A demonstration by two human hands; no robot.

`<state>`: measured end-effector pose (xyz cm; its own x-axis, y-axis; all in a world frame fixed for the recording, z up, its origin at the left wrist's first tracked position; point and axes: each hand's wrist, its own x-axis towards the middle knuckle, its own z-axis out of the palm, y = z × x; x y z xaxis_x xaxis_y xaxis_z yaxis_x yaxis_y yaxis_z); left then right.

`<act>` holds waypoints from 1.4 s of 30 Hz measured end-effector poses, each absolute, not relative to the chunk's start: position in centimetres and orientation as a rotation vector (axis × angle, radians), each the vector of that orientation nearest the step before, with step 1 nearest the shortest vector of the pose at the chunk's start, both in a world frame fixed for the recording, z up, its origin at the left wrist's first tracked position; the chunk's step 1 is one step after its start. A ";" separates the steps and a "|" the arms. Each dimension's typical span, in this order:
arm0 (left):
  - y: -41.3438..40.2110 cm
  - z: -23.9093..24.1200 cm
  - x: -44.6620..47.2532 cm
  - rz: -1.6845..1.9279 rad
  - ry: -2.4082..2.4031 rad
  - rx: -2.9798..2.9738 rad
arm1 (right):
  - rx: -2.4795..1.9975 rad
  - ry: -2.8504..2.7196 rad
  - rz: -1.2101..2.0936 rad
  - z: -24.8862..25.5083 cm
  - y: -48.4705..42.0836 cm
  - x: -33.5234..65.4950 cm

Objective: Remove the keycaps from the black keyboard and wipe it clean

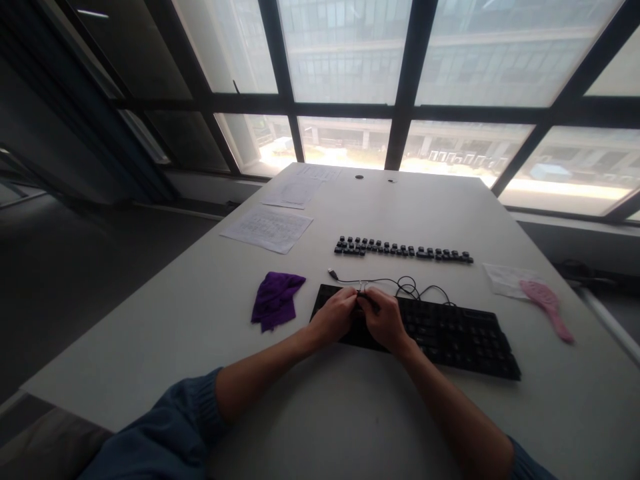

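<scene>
A black computer keyboard (460,337) lies slightly askew on the white table. Above its left half, my left hand (336,312) and my right hand (384,317) meet, fingers closed in a pinch. Between them is a small dark tool with thin wire loops, which looks like a keycap puller (362,288); the fingers cover most of it. Whether a keycap is caught in it cannot be made out. Behind the keyboard, loose black keycaps (400,249) stand in rows. The keyboard's cable (407,287) lies coiled, its USB plug (333,273) pointing left.
A crumpled purple cloth (276,300) lies left of the keyboard. Written paper sheets (270,228) are spread at the back left. To the right, a pink hairbrush (547,308) rests partly over a white packet (505,280). Windows stand beyond the table's (420,207) far edge.
</scene>
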<state>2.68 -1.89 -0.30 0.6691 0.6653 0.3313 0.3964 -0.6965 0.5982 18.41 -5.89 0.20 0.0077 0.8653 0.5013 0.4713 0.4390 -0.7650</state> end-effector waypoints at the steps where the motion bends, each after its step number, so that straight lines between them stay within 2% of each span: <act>1: -1.9 -0.2 2.7 0.741 0.819 2.405 | -1.182 -1.623 0.457 0.2 -5.9 18.4; 10: -1.9 0.3 2.8 0.792 0.811 2.396 | -1.226 -1.488 0.423 0.0 -5.8 18.5; 15: -1.9 0.5 2.5 0.835 0.875 2.339 | -1.293 -1.270 0.513 -0.3 -5.3 18.6; 21: -1.8 1.1 2.8 0.860 0.708 2.525 | -1.285 -1.191 0.579 -0.5 -5.1 18.8; 27: -1.5 2.4 2.4 0.933 0.832 2.510 | -1.280 -1.090 0.627 -0.4 -4.9 18.8; 33: 5.3 3.9 3.5 1.040 0.909 2.485 | -1.264 -1.059 0.668 -0.5 -4.7 18.9; 42: 14.2 1.6 8.1 0.796 0.942 2.700 | -1.256 -1.062 0.684 -0.6 -4.6 18.8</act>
<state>8.06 14.16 1.57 0.6571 0.6193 0.4297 0.5271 -0.7850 0.3255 18.84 -4.59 -0.56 0.3923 0.8837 0.2554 0.1325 0.2205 -0.9663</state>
